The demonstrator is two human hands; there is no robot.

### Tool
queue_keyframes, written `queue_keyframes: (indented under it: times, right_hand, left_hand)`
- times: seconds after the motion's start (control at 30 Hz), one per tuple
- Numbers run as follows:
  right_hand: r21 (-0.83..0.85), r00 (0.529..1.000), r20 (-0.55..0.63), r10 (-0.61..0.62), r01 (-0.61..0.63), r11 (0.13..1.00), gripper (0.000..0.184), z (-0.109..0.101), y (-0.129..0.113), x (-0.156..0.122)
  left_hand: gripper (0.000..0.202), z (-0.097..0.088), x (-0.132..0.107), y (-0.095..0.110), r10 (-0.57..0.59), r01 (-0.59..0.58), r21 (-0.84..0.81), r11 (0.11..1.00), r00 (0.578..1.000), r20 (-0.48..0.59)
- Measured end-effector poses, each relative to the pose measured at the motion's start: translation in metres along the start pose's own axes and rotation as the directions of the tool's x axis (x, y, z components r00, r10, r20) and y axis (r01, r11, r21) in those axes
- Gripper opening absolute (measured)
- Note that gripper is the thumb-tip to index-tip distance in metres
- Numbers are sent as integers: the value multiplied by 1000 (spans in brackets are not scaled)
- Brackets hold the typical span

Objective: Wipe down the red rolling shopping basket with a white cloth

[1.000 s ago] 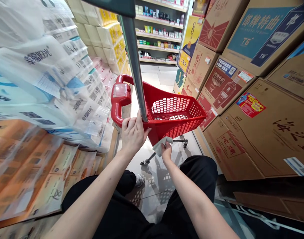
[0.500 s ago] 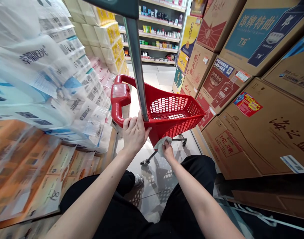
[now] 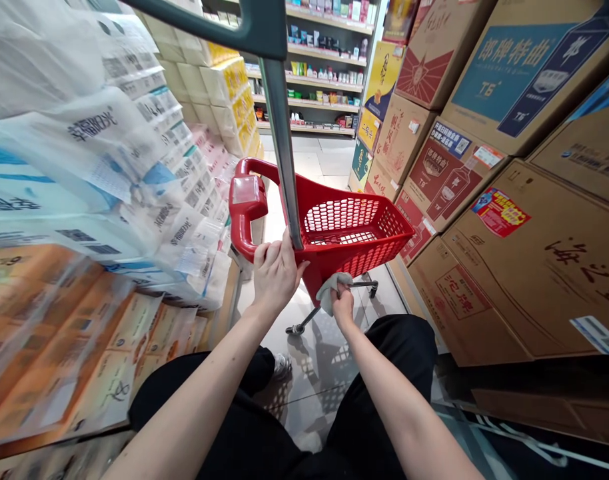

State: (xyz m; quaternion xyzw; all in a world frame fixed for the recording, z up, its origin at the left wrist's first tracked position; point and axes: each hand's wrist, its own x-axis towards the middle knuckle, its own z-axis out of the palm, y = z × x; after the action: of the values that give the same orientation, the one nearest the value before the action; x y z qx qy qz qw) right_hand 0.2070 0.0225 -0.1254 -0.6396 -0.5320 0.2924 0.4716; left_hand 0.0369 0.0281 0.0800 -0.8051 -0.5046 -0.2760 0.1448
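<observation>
In front of my knees stands a red plastic shopping cart (image 3: 334, 257) with a perforated basket and a dark grey metal upright (image 3: 282, 147). My left hand (image 3: 277, 273) is closed over the basket's near rim, right by the foot of the upright. A pale grey cloth (image 3: 329, 290) is bunched in my right hand (image 3: 342, 303), which presses it against the lower side of the basket. The fingertips of my right hand are partly hidden in the cloth. The basket holds nothing that I can see.
Packs of tissue paper (image 3: 104, 153) are piled along the left, with orange packs (image 3: 49, 327) lower down. Cardboard cartons (image 3: 524, 267) form a wall on the right. Shelves of small bottles (image 3: 324, 70) stand at the far end. A cart wheel (image 3: 295, 329) rests on the tiled floor.
The whole view has shifted slightly, with cart and hands appearing a little further right and lower. Both hands keep their hold; the cloth stays at the basket's lower side.
</observation>
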Motion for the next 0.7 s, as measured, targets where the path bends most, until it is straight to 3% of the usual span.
queue_keyframes:
  times: [0.13,0.2,0.3,0.4,0.53,0.63,0.7]
  right_hand:
    - [9,998,49,32,-32,999,28,-14,-16,7]
    - [14,1000,13,9,-9,1000,25,-27,-33,10]
    - [3,973,-188,-132,135,991,27,-44,-73,14]
    - [-111,905,-251,-342,325,939,32,-51,-121,20]
    - [-292,806,-22,-591,560,775,35,-44,-157,36]
    - [-336,762,120,-636,634,696,37,-45,-146,52]
    - [-385,788,124,-603,598,703,36,-55,-128,63]
  left_hand:
    - [75,2,0,1,-16,17,34,999,1000,-26]
    - [73,2,0,0,-11,12,37,999,1000,-23]
    - [72,2,0,-1,1,0,28,1000,1000,-22]
    - [71,1,0,0,7,-6,19,1000,999,-32]
    - [68,-4,0,2,-8,8,12,1000,999,-31]
    - [66,-11,0,-2,10,-10,10,1000,1000,-6]
    - [65,-19,0,-9,47,-47,3,999,999,11]
